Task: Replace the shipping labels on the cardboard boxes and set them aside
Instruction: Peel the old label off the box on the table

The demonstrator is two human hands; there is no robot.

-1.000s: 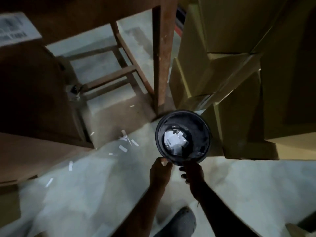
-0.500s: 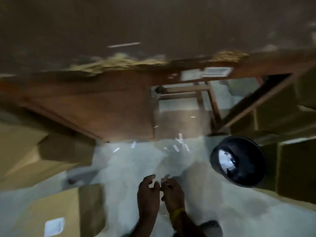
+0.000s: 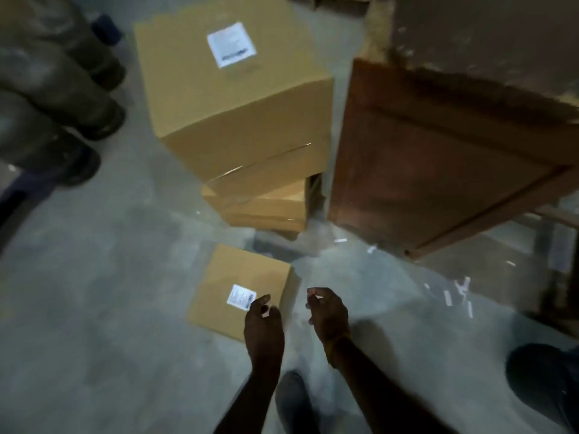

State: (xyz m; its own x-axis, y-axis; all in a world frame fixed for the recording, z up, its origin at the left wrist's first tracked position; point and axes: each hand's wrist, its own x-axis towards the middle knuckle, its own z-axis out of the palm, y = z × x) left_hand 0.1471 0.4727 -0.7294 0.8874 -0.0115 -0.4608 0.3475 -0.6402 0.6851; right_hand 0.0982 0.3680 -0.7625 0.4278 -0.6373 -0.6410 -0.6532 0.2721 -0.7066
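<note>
Two white labels (image 3: 241, 296) (image 3: 231, 44) on cardboard boxes (image 3: 238, 286) (image 3: 225, 98), print unreadable

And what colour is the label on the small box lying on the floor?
White with dark print, on the label atop the small box, head view.

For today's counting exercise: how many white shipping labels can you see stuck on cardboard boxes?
2. One label is on top of the tall stack's top box; one label is on the small floor box by the left hand. Others may be hidden.

print on both labels (image 3: 240, 296) too blurred to read.
</note>
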